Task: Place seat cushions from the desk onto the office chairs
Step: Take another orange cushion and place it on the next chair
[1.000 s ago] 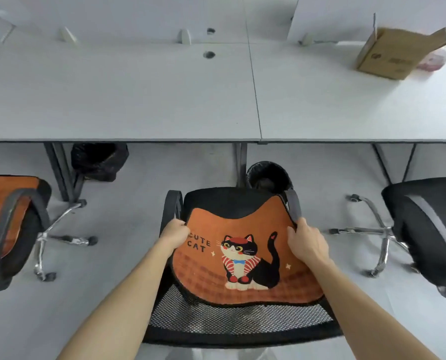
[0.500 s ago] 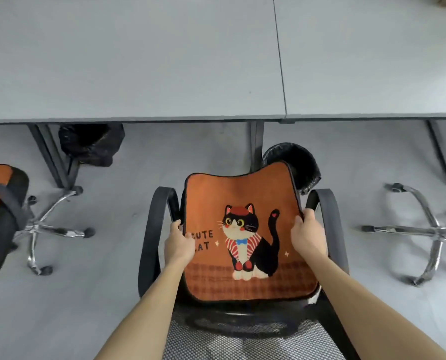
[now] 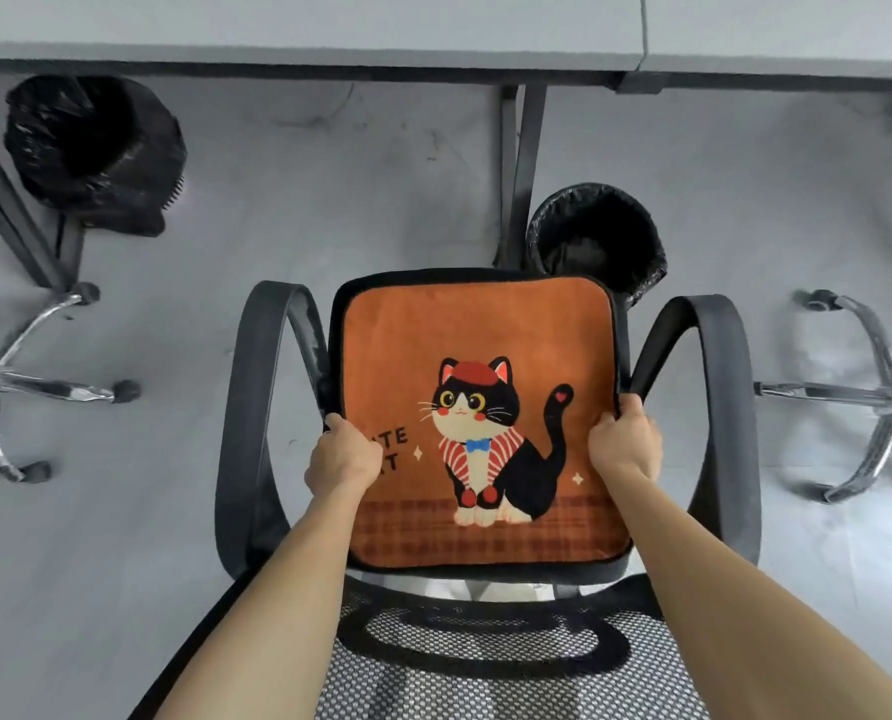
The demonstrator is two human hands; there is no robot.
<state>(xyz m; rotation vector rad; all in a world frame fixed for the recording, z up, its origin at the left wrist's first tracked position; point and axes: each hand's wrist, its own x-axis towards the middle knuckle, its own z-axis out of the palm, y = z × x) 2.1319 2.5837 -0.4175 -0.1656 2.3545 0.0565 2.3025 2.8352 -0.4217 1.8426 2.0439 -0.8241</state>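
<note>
Over the last second the orange cushion has been drawn back from a skewed lie until it sits square between the armrests, its rear edge at the back edge of the seat, so this chair looks all but finished and I'd judge only a letting-go remains. Far left, a crumpled black bin bag sags under the desk, whose front edge runs flat and grey along the top; below the bag gleams a polished chrome chair base with small black castors; next the left armrest, a smooth dark plastic loop; then the left hand, closed on the cushion's left edge over part of the lettering; the cushion itself is plush, short-piled, rounded at the corners and piped in black, printed with a cartoon cat above a checked band; the right hand is clamped on the right edge in the same way; beyond it the right armrest, a second bin lined in glossy black behind the front edge of the seat, and another chrome base far right; nearest us, the backrest is open woven mesh.
</note>
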